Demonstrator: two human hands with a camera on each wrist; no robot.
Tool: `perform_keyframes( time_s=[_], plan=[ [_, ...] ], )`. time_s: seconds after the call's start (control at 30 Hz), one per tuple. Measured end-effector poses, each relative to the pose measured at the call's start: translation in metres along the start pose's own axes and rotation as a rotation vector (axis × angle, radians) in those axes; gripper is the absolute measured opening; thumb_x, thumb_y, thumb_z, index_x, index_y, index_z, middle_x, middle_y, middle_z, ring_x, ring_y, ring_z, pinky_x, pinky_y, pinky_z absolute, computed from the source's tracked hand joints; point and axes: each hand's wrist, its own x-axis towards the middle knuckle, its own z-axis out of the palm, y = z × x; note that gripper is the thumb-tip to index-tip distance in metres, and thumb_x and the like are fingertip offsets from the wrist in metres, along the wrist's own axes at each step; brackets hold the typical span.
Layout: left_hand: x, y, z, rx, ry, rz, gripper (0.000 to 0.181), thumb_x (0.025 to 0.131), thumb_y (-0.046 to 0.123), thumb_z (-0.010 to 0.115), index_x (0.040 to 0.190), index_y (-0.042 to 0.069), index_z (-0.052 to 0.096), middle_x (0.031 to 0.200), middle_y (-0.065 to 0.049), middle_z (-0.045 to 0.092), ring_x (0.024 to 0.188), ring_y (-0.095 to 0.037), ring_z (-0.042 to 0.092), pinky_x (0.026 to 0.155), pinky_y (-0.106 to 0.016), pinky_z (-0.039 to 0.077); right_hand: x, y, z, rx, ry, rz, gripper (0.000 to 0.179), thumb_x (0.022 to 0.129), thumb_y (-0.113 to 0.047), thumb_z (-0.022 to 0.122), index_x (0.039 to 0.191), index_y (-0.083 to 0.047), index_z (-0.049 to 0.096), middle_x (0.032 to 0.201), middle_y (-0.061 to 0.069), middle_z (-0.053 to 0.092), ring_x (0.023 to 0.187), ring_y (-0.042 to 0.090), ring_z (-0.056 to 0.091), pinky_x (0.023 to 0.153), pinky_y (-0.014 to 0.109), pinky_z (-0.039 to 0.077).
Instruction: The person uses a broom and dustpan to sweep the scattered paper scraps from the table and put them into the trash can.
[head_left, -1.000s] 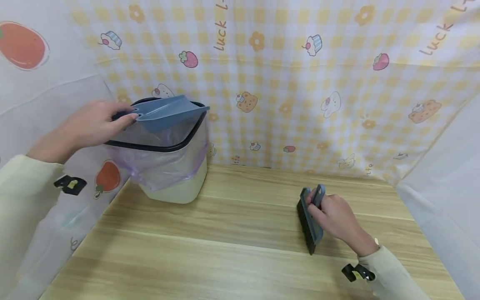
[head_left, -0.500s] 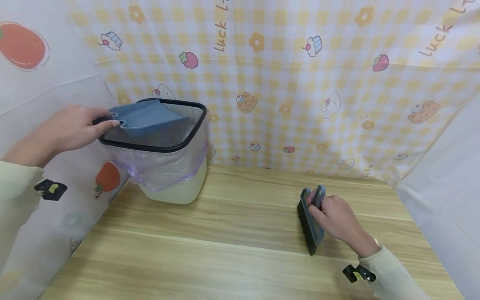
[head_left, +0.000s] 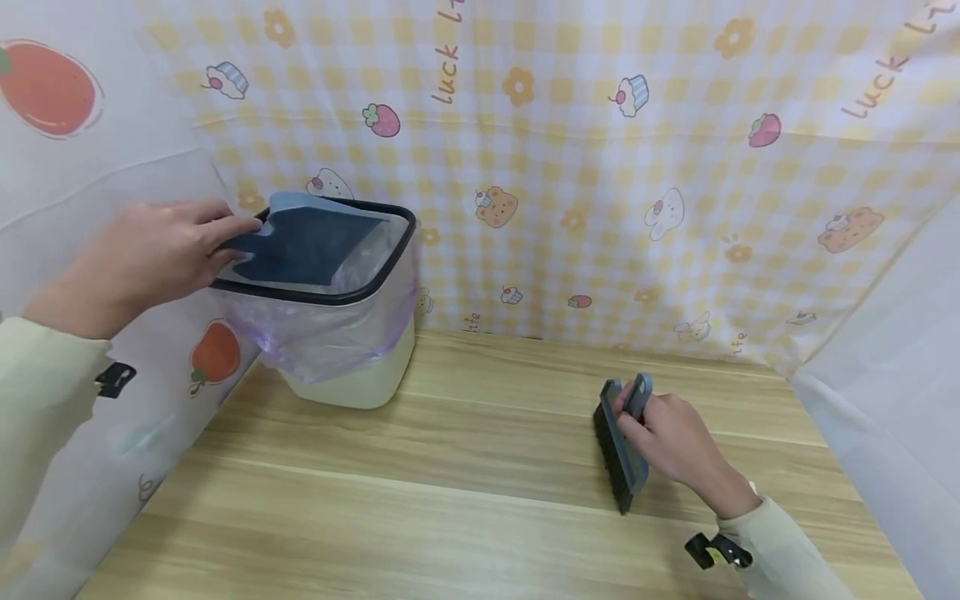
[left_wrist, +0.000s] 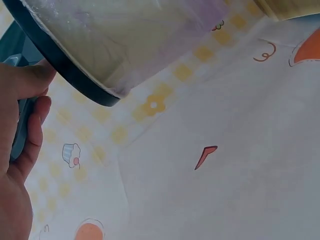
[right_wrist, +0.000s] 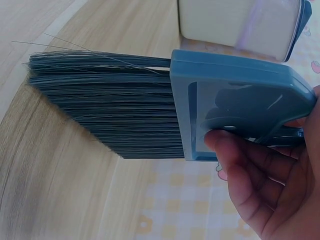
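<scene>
Over the mouth of a cream bin [head_left: 356, 387], my left hand [head_left: 150, 258] grips a blue-grey dustpan [head_left: 303, 242] by its handle. The pan is tilted, its broad dark face towards the head camera. In the left wrist view my left hand [left_wrist: 22, 115] curls round the handle beside the bin's black rim [left_wrist: 75, 75]. My right hand [head_left: 671, 437] holds a blue-grey hand brush [head_left: 626, 450] low over the table at the right. Its dark bristles [right_wrist: 110, 105] show in the right wrist view, with my fingers round the handle part. Whether they touch the table cannot be told.
A clear, purple-tinged bag [head_left: 330, 342] lines the bin and hangs over its outside. The bin stands on the wood-grain table [head_left: 420, 517], at the back left. A yellow checked curtain [head_left: 570, 167] closes the back; white cloth [head_left: 892, 417] hangs at the right.
My left hand first draws the dustpan left over the bin, then turns it and comes slightly back right, so its darker face shows. My right hand and the brush stay almost still.
</scene>
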Motion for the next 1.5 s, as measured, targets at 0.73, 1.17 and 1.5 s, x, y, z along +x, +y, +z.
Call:
perform_keyframes(
  time_s=[0.73, 1.17, 1.5],
  plan=[
    [-0.009, 0.003, -0.005, 0.082, -0.105, -0.264, 0.055, 0.11, 0.045, 0.054, 0.117, -0.009, 0.058, 0.064, -0.014, 0.05, 0.045, -0.031, 0.043, 0.04, -0.047, 0.04, -0.001, 0.002, 0.001, -0.001, 0.009, -0.013, 0.01, 0.104, -0.008, 0.063, 0.102, -0.014, 0.071, 0.065, -0.018, 0.054, 0.054, 0.0, 0.045, 0.058, 0.028, 0.044],
    [0.002, 0.021, 0.001, -0.027, -0.129, -0.275, 0.036, 0.11, 0.033, 0.058, 0.102, -0.002, 0.055, 0.065, -0.005, 0.043, 0.052, -0.027, 0.044, 0.049, -0.04, 0.034, -0.002, 0.003, 0.0, -0.002, -0.001, -0.014, 0.012, 0.105, -0.009, 0.062, 0.101, -0.016, 0.069, 0.061, -0.019, 0.049, 0.053, 0.0, 0.045, 0.057, 0.028, 0.044],
    [0.021, 0.055, 0.007, -0.124, -0.097, -0.147, 0.044, 0.115, 0.04, 0.049, 0.106, -0.002, 0.059, 0.061, 0.001, 0.04, 0.05, -0.019, 0.042, 0.047, -0.037, 0.033, -0.003, 0.003, 0.0, -0.003, -0.012, 0.002, 0.011, 0.104, -0.009, 0.062, 0.101, -0.016, 0.07, 0.061, -0.018, 0.05, 0.053, 0.001, 0.045, 0.056, 0.028, 0.043]
  ],
)
